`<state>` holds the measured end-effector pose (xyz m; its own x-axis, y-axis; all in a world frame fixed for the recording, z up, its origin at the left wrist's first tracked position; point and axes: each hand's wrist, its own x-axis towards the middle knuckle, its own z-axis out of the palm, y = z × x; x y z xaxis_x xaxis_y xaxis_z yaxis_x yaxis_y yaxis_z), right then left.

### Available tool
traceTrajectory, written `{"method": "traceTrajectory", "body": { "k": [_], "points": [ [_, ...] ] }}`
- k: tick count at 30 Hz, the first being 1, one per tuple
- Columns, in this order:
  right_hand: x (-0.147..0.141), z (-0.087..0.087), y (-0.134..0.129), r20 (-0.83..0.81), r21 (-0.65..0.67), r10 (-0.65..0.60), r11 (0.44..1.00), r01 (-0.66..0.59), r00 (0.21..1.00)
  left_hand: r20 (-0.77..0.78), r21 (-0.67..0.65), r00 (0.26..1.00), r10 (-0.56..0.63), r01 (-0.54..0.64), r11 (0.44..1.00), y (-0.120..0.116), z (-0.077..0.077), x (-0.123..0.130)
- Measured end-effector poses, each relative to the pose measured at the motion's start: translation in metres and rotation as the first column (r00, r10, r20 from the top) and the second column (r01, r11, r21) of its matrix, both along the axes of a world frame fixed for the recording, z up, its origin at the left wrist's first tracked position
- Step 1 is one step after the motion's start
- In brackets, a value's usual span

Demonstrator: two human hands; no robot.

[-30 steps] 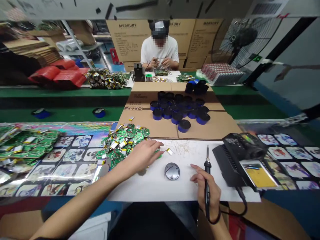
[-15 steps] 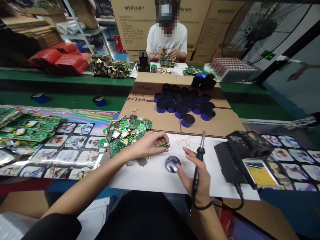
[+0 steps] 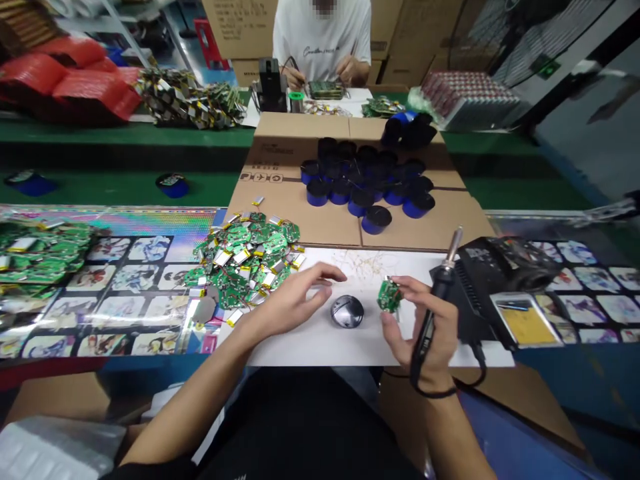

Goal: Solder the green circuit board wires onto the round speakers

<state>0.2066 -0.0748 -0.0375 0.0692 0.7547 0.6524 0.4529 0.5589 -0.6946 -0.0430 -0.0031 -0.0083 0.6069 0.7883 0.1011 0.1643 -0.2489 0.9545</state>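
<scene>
My right hand (image 3: 425,327) pinches a small green circuit board (image 3: 389,295) between thumb and fingertips. The same hand carries a soldering iron (image 3: 434,303), its metal tip pointing up and away from me. My left hand (image 3: 300,300) hovers over the white sheet (image 3: 305,347), fingers apart and holding nothing. Between both hands a shiny round dark metal piece (image 3: 347,311) rests on the sheet. Left of it lies a heap of green circuit boards (image 3: 250,257) with silvery battery packs. Thin loose wires (image 3: 364,264) are scattered behind the round piece.
Black-topped blue cylinders (image 3: 376,220) stand grouped on a cardboard sheet (image 3: 280,220). A black soldering station (image 3: 465,293) sits at the right, beside a tray with a yellow sponge (image 3: 527,325). More boards (image 3: 45,253) lie far left. A co-worker (image 3: 323,40) works opposite.
The small circuit board has passed from my left hand to my right, which has moved right with the soldering iron. My left hand has opened. The camera view has tilted down.
</scene>
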Motion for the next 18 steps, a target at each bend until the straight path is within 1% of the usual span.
{"method": "traceTrajectory", "body": {
  "k": [2,3,4,5,7,10,11,12,13,15,16,18],
  "points": [
    [0.012,-0.006,-0.012,0.021,-0.044,-0.044,0.998,0.045,0.999,-0.170,0.066,0.966,-0.196,0.210,0.976,-0.006,-0.005,-0.007],
    [0.015,-0.009,-0.018,0.040,-0.069,-0.058,0.996,0.061,0.998,-0.213,0.081,0.943,-0.257,0.279,0.957,-0.008,-0.009,-0.007],
    [0.015,-0.012,-0.023,0.060,-0.094,-0.063,0.993,0.069,0.996,-0.228,0.094,0.931,-0.284,0.311,0.946,-0.010,-0.013,-0.006],
    [0.014,-0.015,-0.028,0.079,-0.120,-0.060,0.990,0.069,0.995,-0.230,0.111,0.932,-0.280,0.311,0.944,-0.011,-0.016,-0.002],
    [0.006,-0.020,-0.036,0.108,-0.164,-0.042,0.985,0.060,0.993,-0.226,0.174,0.953,-0.203,0.244,0.954,-0.013,-0.022,0.007],
    [-0.006,-0.027,-0.039,0.123,-0.212,-0.018,0.976,0.044,0.992,-0.277,0.299,0.961,0.021,0.066,0.952,-0.012,-0.024,0.014],
    [-0.009,-0.028,-0.038,0.126,-0.222,-0.012,0.974,0.040,0.992,-0.297,0.327,0.952,0.080,0.022,0.945,-0.013,-0.022,0.014],
    [-0.010,-0.029,-0.037,0.131,-0.231,-0.005,0.972,0.035,0.991,-0.310,0.339,0.944,0.111,0.000,0.941,-0.013,-0.021,0.011],
    [-0.011,-0.029,-0.035,0.137,-0.238,0.004,0.971,0.029,0.991,-0.314,0.335,0.942,0.115,-0.003,0.942,-0.013,-0.019,0.008],
    [-0.012,-0.028,-0.030,0.153,-0.238,0.020,0.971,0.017,0.988,-0.284,0.300,0.956,0.070,0.019,0.954,-0.012,-0.017,0.000],
    [-0.013,-0.027,-0.028,0.159,-0.234,0.029,0.972,0.009,0.987,-0.241,0.282,0.969,0.047,0.024,0.959,-0.012,-0.017,-0.003],
    [-0.015,-0.025,-0.025,0.163,-0.221,0.044,0.975,-0.007,0.986,-0.121,0.241,0.992,0.039,-0.008,0.970,-0.010,-0.019,-0.007]
  ]
}}
